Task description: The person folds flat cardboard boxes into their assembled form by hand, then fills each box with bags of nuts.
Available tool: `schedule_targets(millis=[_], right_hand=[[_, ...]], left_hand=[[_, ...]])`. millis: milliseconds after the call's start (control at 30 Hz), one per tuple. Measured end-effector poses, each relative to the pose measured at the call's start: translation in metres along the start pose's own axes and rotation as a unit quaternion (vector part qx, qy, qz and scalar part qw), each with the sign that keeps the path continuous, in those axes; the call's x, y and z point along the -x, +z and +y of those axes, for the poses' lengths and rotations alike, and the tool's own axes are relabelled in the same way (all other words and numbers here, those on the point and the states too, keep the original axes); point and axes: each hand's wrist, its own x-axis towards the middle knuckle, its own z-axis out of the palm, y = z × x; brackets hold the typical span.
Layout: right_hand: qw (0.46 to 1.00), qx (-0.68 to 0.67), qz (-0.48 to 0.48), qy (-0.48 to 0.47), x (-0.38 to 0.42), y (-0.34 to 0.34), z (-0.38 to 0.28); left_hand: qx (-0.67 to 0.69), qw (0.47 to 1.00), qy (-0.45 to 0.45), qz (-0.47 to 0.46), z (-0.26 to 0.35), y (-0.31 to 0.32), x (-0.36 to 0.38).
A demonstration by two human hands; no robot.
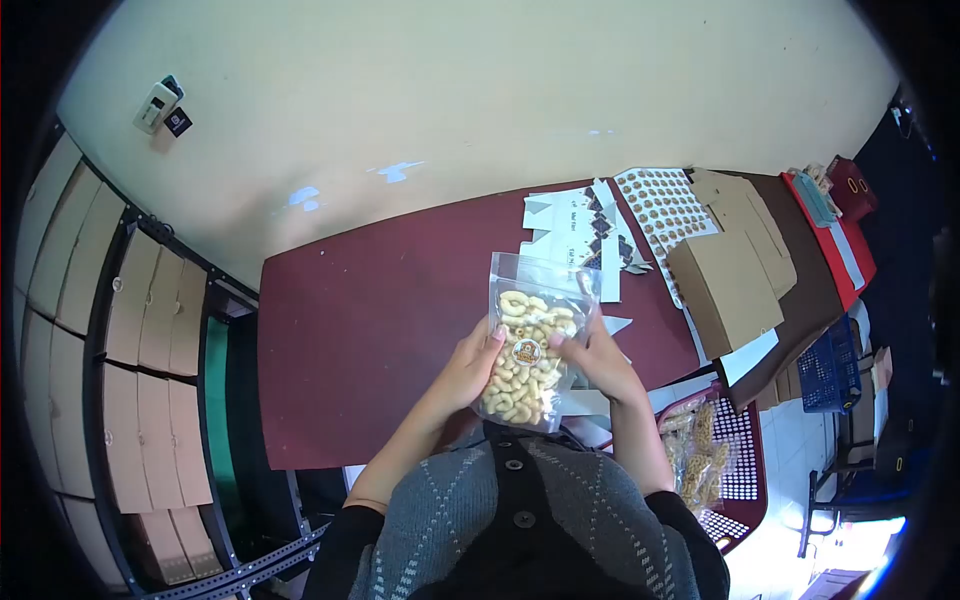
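A clear zip bag of pale curved snacks (518,385) is held upright near my chest, over the front edge of the dark red table (350,330). On its front is a round sticker (526,352). My left hand (472,368) grips the bag's left side, thumb on the front. My right hand (598,362) grips the right side, its thumb beside the sticker. The fingers behind the bag are mostly hidden. White printed paper sheets (570,228) lie behind the bag.
A sheet of round stickers (660,205) and a cardboard box (722,295) lie on the right. Below them, a dark red basket (745,470) holds bagged snacks (700,460). A blue basket (830,368) stands far right. Shelves of cartons (140,420) line the left.
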Motion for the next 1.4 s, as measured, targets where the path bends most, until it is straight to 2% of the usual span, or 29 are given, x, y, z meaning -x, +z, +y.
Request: schedule_targets(millis=[67,100,167,200,233,300,367,433,500,567,600,700,767,800,867,900,967,1000,1033,1100,1167,1200,1233,1300,1333,1367,1400], right_hand=[[0.993,-0.008,0.118,0.015,-0.003,-0.008,0.007],[0.993,-0.008,0.119,0.014,-0.003,-0.010,0.008],[0.994,0.005,0.107,-0.010,-0.004,-0.006,-0.002],[0.994,0.015,0.110,-0.016,0.000,0.001,-0.008],[0.994,0.015,0.108,-0.017,0.001,0.007,-0.009],[0.978,0.159,0.108,-0.077,0.006,0.017,-0.008],[0.978,0.149,0.112,-0.098,0.008,0.021,-0.013],[0.967,0.172,0.154,-0.109,0.011,0.018,-0.013],[0.968,0.171,0.154,-0.096,0.015,0.013,-0.014],[0.984,0.117,0.113,-0.076,0.021,0.011,-0.026],[0.979,0.155,0.095,-0.095,0.024,0.009,-0.030],[0.981,0.136,0.069,-0.118,0.030,0.012,-0.031],[0.978,0.145,0.071,-0.131,0.028,0.012,-0.028],[0.967,0.164,0.120,-0.150,0.027,0.012,-0.028],[0.938,0.227,0.188,-0.182,0.028,0.016,-0.036],[0.937,0.227,0.189,-0.184,0.025,0.020,-0.036],[0.830,0.343,0.187,-0.398,0.018,0.029,-0.033],[0.835,0.345,0.141,-0.404,0.019,0.033,-0.031],[0.836,0.344,0.140,-0.403,0.018,0.039,-0.032],[0.834,0.362,0.043,-0.414,0.014,0.049,-0.038],[0.821,0.396,0.039,-0.410,0.011,0.049,-0.035],[0.806,0.432,0.036,-0.403,0.010,0.049,-0.033],[0.805,0.432,0.035,-0.404,0.007,0.051,-0.032],[0.847,0.334,0.224,-0.347,0.003,0.059,-0.028],[0.872,0.245,0.242,-0.348,-0.002,0.057,-0.025],[0.872,0.246,0.241,-0.347,-0.004,0.053,-0.024],[0.933,0.186,0.154,-0.268,-0.003,0.044,-0.025]], left_hand=[[-0.045,0.996,-0.013,-0.076,0.010,-0.008,0.000],[-0.046,0.996,-0.013,-0.077,0.013,-0.007,0.000],[-0.029,0.993,0.092,-0.071,0.022,-0.002,0.001],[0.000,0.989,0.147,-0.011,0.029,0.004,-0.003],[0.000,0.989,0.148,-0.009,0.030,0.003,-0.004],[-0.002,0.992,0.128,0.017,0.028,0.000,-0.005],[0.022,0.988,0.140,0.056,0.031,0.002,-0.007],[-0.092,0.975,0.192,0.060,0.036,0.001,-0.005],[-0.090,0.979,0.180,0.043,0.050,0.000,0.001],[-0.073,0.985,0.156,-0.014,0.061,-0.005,0.007],[-0.083,0.984,0.150,-0.052,0.068,-0.010,0.011],[-0.067,0.980,0.158,-0.103,0.069,-0.019,0.012],[-0.078,0.979,0.151,-0.111,0.069,-0.017,0.013],[-0.065,0.981,0.182,-0.008,0.067,-0.009,0.014],[-0.035,0.951,0.238,0.195,0.063,0.005,0.017],[-0.035,0.951,0.240,0.193,0.062,0.004,0.021],[-0.139,0.948,0.279,0.062,0.060,-0.003,0.026],[-0.179,0.944,0.272,0.044,0.059,0.001,0.026],[-0.180,0.945,0.271,0.045,0.057,0.009,0.025],[-0.102,0.948,0.296,0.058,0.052,0.022,0.025],[-0.057,0.953,0.295,0.030,0.062,0.021,0.028],[-0.049,0.966,0.254,0.023,0.062,0.022,0.032],[-0.041,0.976,0.213,0.016,0.063,0.023,0.034],[-0.018,0.981,0.191,0.012,0.064,0.021,0.035],[-0.071,0.978,0.198,-0.005,0.061,0.016,0.033],[-0.123,0.971,0.204,-0.022,0.060,0.013,0.031],[-0.128,0.972,0.198,-0.014,0.060,0.014,0.032]])
